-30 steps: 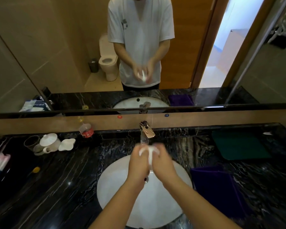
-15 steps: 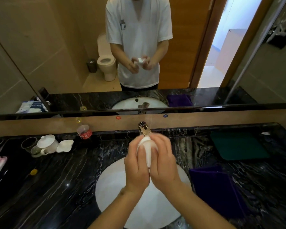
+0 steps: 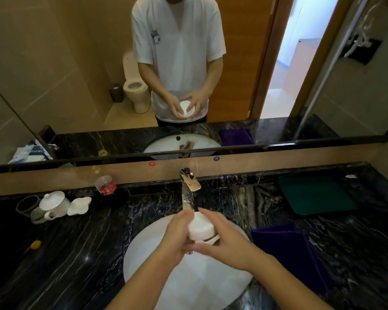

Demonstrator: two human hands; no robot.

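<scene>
room: bathroom, black marble counter (image 3: 76,253) with a white sink (image 3: 143,253) set in it, under a wide mirror (image 3: 76,63).
cup: small and white (image 3: 199,227), held over the sink just below the faucet (image 3: 188,182); it touches both palms.
left hand: (image 3: 177,236) fingers curled round the cup's left side, gripping it.
right hand: (image 3: 226,240) fingers wrapped round the right side, thumb across the near edge, also gripping.
axis: cup lies tipped, its long axis running from the person toward the mirror; the reflection shows a round end with a ring, probably the base, so the mouth likely faces the person.
key relation: cup sits between the two hands, equally close to each, straight under the spout; what looks like water falls onto it.
next move, as a guess: turning the cup about that axis to rinse all round.
writing: red label on the bottle (image 3: 104,183) too small to read; red dot (image 3: 152,163) and blue dot (image 3: 216,158) behind the faucet carry no legible text.
nearby: purple cloth (image 3: 285,249) just right of the sink.
</scene>
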